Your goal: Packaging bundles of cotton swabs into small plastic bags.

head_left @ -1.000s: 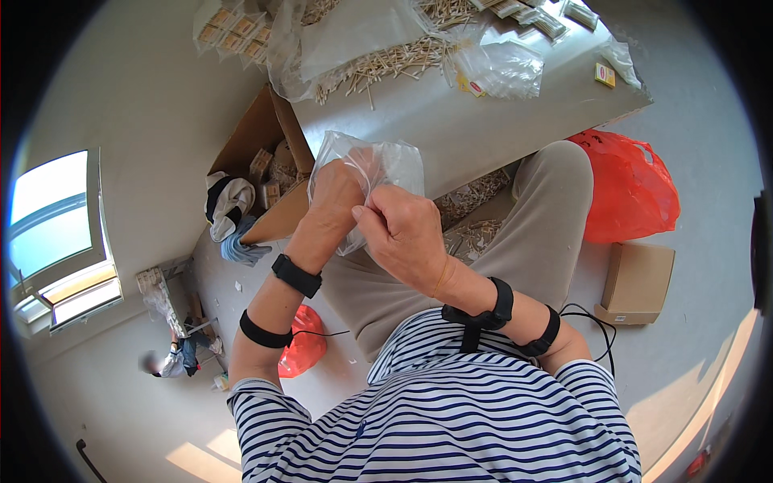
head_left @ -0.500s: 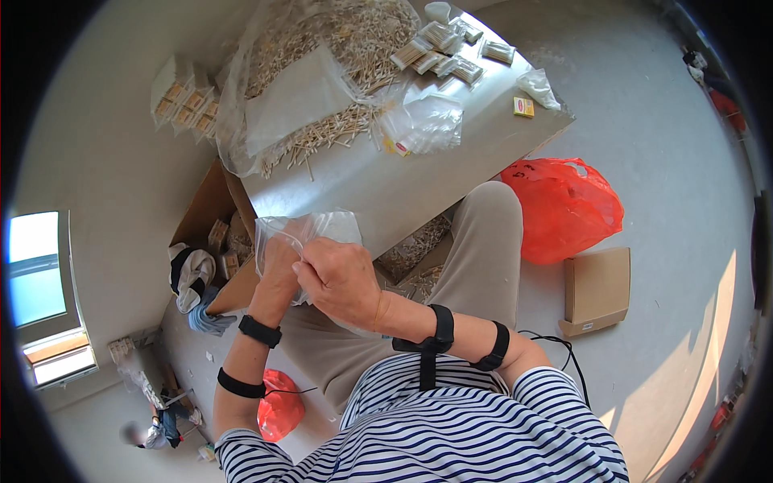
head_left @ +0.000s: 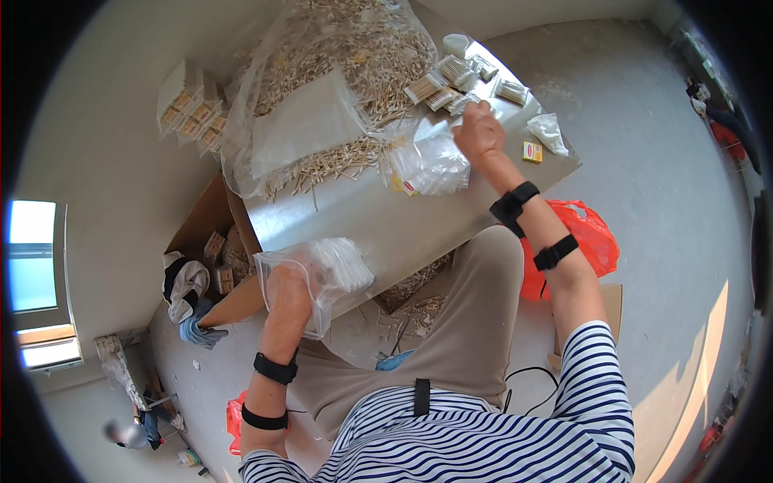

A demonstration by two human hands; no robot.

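Note:
Low on the metal table's near edge, my left hand is inside a clear plastic bag, its fingers bent and seen only through the film. A stack of clear flat packets lies within or against this bag. My right hand reaches to the table's far right, over small clear packs of cotton swabs. Its fingers are bent down at the nearest pack, and the fingertips are hidden, so a grip cannot be made out. Below this hand lies a pile of empty clear sleeves.
Loose cotton swabs spill from a large clear bag on the metal table. A small yellow box and a white bag lie at right. An open carton stands left; a red bag sits on the floor.
My right hand has left the plastic bag and moved up and right to the swab packs. The left hand stays with the bag, which now shows spread out more.

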